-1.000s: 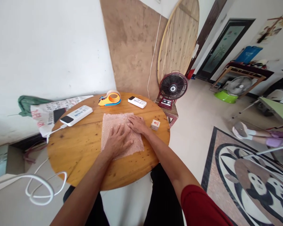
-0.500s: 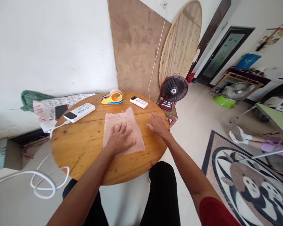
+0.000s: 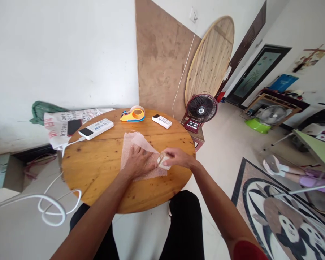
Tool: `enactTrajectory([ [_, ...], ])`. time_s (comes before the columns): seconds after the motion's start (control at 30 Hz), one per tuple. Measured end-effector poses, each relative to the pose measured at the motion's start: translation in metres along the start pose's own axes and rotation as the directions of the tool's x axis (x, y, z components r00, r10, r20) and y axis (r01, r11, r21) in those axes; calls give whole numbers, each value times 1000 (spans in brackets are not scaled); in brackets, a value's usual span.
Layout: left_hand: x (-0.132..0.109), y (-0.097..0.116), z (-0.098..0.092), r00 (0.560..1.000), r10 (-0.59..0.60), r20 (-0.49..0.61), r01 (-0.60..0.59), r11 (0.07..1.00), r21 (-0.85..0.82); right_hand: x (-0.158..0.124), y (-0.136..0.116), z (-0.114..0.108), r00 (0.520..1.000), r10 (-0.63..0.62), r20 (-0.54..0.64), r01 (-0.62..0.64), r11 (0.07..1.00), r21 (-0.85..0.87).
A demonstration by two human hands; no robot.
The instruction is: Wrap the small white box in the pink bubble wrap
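A pinkish sheet of bubble wrap (image 3: 126,153) lies on the round wooden table (image 3: 97,166), its far right corner folded over. My left hand (image 3: 138,162) presses flat on the wrap with the fingers spread, some of them under the folded part. Over the wrap's right edge, my right hand (image 3: 174,157) grips a small pale box (image 3: 164,161) between thumb and fingers. The box is slightly blurred and tilted. Whether it touches the wrap I cannot tell.
An orange and blue tape dispenser (image 3: 134,114) and two white power banks (image 3: 161,121) (image 3: 96,129) stand along the table's far side. A white cable (image 3: 78,140) runs off the left edge. A dark red fan (image 3: 201,110) sits on a stool beyond the right edge.
My right hand has moved left from the table's right side to the wrap and now holds the small box. The wrap's upper flap has folded down toward my left hand. The view has tilted slightly.
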State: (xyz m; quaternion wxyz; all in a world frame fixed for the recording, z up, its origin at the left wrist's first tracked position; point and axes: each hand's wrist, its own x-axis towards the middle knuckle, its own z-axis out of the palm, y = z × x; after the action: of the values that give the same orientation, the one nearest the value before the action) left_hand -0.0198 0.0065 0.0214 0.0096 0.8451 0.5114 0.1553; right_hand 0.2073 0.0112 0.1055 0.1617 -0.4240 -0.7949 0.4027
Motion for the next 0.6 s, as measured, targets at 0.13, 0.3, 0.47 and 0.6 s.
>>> enactTrajectory([
  [0.13, 0, -2, 1, 1000, -4, 12, 4, 1000, 28, 21, -20, 25, 953, -142, 266, 150, 989, -8],
  [0.3, 0, -4, 5, 1000, -27, 10, 27, 1000, -10, 42, -12, 19, 957, -111, 266, 105, 994, 36],
  [0.47, 0, -4, 10, 998, -52, -32, 49, 995, -82, 45, -5, 3, 996, 18, 87, -18, 1000, -4],
  [0.6, 0, -5, 9, 999, -51, 11, 52, 994, -96, 53, -4, 9, 999, 28, 43, -35, 988, 149],
])
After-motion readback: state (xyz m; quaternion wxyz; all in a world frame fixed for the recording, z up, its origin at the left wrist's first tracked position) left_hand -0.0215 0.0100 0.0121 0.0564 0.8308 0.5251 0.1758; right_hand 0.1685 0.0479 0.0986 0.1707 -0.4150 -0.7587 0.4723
